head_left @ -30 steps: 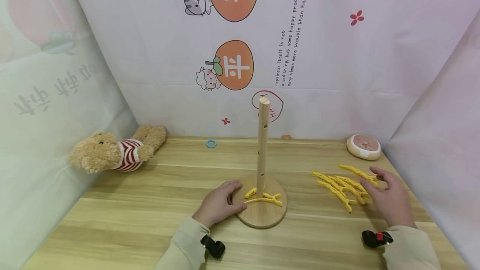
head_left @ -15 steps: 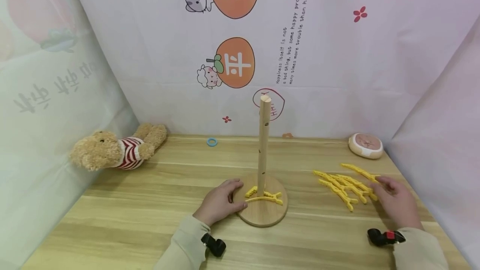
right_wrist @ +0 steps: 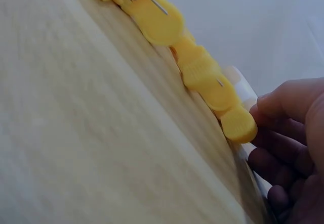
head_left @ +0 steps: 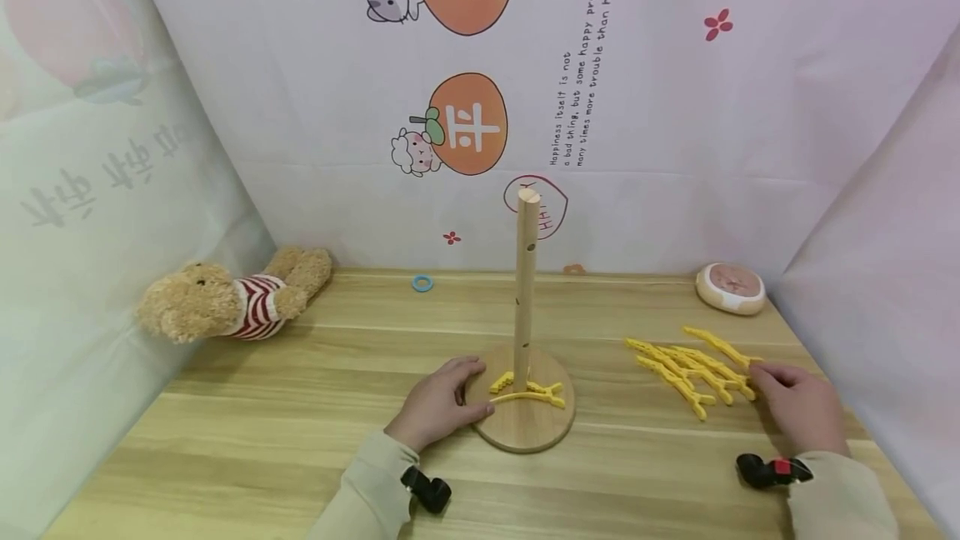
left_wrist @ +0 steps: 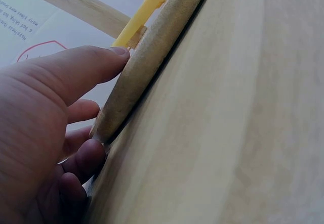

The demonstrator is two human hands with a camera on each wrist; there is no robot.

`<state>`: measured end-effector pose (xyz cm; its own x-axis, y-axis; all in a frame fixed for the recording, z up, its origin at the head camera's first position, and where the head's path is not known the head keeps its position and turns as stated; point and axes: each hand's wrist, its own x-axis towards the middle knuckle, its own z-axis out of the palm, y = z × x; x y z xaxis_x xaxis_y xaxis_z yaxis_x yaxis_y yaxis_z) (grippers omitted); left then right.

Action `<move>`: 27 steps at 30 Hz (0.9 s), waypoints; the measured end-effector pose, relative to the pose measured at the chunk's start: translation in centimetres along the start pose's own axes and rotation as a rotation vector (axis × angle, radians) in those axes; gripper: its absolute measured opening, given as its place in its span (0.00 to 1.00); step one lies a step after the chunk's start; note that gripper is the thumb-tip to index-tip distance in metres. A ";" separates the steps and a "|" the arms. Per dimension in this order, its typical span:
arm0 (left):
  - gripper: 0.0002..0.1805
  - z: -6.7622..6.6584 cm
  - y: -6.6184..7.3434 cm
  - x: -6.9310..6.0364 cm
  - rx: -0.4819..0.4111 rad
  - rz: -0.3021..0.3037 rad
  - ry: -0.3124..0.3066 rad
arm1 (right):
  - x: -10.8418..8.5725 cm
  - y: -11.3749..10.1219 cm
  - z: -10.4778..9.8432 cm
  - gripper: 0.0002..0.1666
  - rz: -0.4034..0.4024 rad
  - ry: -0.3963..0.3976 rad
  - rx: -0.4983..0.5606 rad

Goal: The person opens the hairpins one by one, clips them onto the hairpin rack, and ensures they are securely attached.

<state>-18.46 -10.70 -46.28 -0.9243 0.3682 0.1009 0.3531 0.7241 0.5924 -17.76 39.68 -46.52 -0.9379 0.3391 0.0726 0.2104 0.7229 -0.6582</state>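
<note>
A wooden stand has a round base (head_left: 522,433) and an upright post (head_left: 526,290) with several holes. Yellow clothespins (head_left: 557,399) lie on the base around the foot of the post. My left hand (head_left: 442,408) holds the base by its left rim, thumb on top beside a clothespin end; in the left wrist view the fingers (left_wrist: 83,158) curl at the rim. To the right, several yellow clothespins (head_left: 675,369) lie in a row. My right hand (head_left: 801,407) pinches the near end of the farthest clothespin (head_left: 712,342); in the right wrist view nearer clothespins (right_wrist: 202,72) hide that grip.
A teddy bear (head_left: 258,307) in a striped top lies at the back left. Near the back edge is a blue ring (head_left: 422,283). A round white-and-tan object (head_left: 731,287) sits at the back right. Printed cloth (head_left: 637,215) walls enclose the wooden table (head_left: 300,440).
My right hand has shifted slightly right and its fingers have closed on the end of the farthest clothespin. My left hand stays on the base.
</note>
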 end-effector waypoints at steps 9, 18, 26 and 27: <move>0.36 0.0 -0.1 0.1 0.017 0.016 0.006 | 0.1 0.3 -1.5 0.34 0.056 -0.001 -0.060; 0.37 -0.1 0.0 0.0 0.015 0.003 0.000 | 0.2 0.7 -2.6 0.39 0.115 -0.043 -0.090; 0.37 0.1 -0.1 0.0 0.016 0.009 -0.002 | 0.4 1.1 -3.3 0.55 0.087 -0.234 -0.193; 0.37 0.1 -0.1 0.0 0.014 0.009 -0.001 | 0.3 1.1 -3.3 0.54 0.086 -0.236 -0.205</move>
<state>-18.52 -10.76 -46.41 -0.9207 0.3758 0.1052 0.3637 0.7286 0.5804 -16.90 42.56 -44.73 -0.9475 0.2722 -0.1679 0.3198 0.8120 -0.4882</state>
